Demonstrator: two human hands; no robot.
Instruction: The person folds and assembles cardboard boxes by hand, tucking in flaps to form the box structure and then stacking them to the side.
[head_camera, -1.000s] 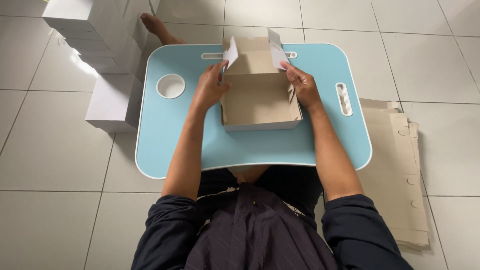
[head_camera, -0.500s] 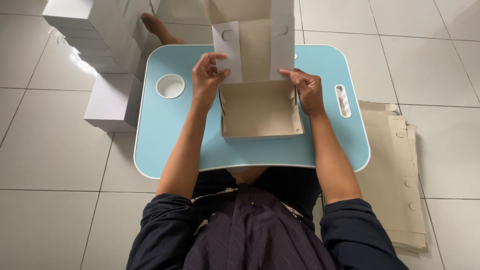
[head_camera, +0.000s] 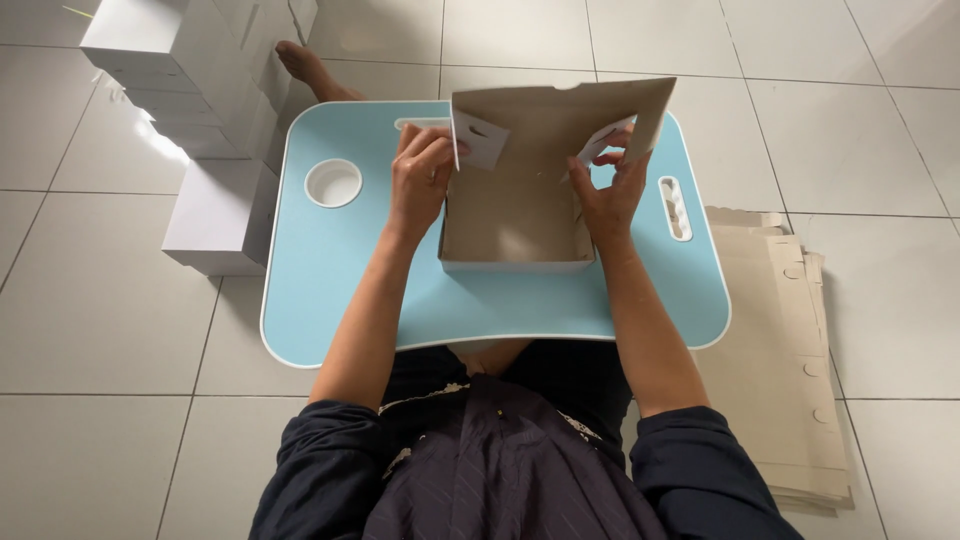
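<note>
- Nearest us, the person's dark sleeves and lap, both forearms reaching out over the light blue lap table (head_camera: 330, 290).
- On the right, on the tiled floor, lies a stack of flat cardboard blanks (head_camera: 790, 340), just beside the table's edge.
- Middle of the table: the open cardboard box (head_camera: 515, 220), brown inside, base resting flat on the top, lid raised at the far side.
- Left hand (head_camera: 420, 180) is at the box's left wall, fingers pinching the white left side flap (head_camera: 480, 140).
- Right hand (head_camera: 610, 190) is at the right wall, fingertips closed on the right side flap (head_camera: 605, 140).
- Left on the table, a round white cup recess (head_camera: 333, 183).
- Far left, a pile of finished white boxes (head_camera: 200, 90) on the floor, and a bare foot (head_camera: 310, 70) beyond the table.
</note>
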